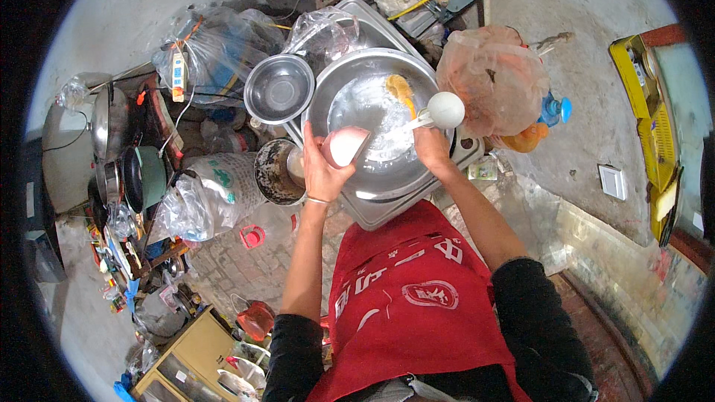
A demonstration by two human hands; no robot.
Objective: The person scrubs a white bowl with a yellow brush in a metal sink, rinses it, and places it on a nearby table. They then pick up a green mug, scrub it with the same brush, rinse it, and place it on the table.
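Observation:
My left hand holds a bowl, pinkish outside and white inside, tilted over the near left part of a large metal basin. At the basin's right side, my right hand is closed around the handles of white spoons or ladles; a round white bowl of one points up and right. An orange-yellow scrubber or brush lies in the basin near my right hand, its far end hidden. Clear water seems to cover the basin's bottom. The basin rests on a metal sink or tray.
A smaller metal bowl sits left of the basin. A blackened pot stands below it, beside a stuffed woven sack. Bulky plastic bags crowd the right. A power strip hangs at upper left.

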